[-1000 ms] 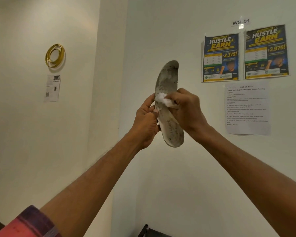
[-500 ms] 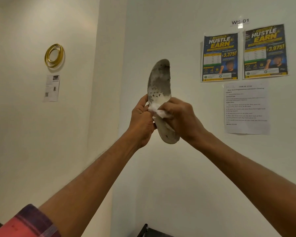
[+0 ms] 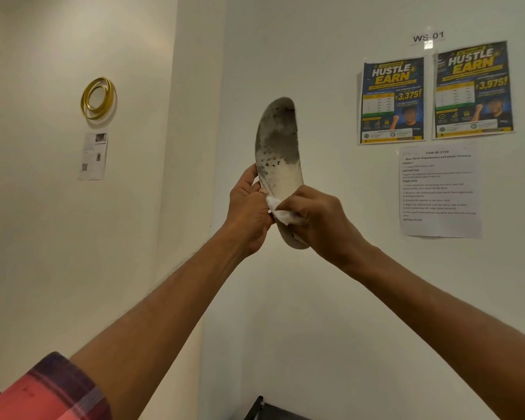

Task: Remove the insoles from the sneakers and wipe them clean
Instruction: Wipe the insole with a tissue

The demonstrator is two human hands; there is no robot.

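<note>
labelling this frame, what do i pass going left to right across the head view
gold ring → left hand → insole → right hand → 3,375 poster → 3,975 poster; wipe overlaps the insole, left out

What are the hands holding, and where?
The left hand grips the insole by its middle edge; the right hand holds a white wipe against its lower part.

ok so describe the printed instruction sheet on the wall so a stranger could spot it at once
On the right-hand wall, beyond the raised insole, two blue and yellow posters hang side by side under a WS-01 label. The instruction sheet is stuck just below them. Unlike them it is plain white with lines of black text and no pictures.
</note>
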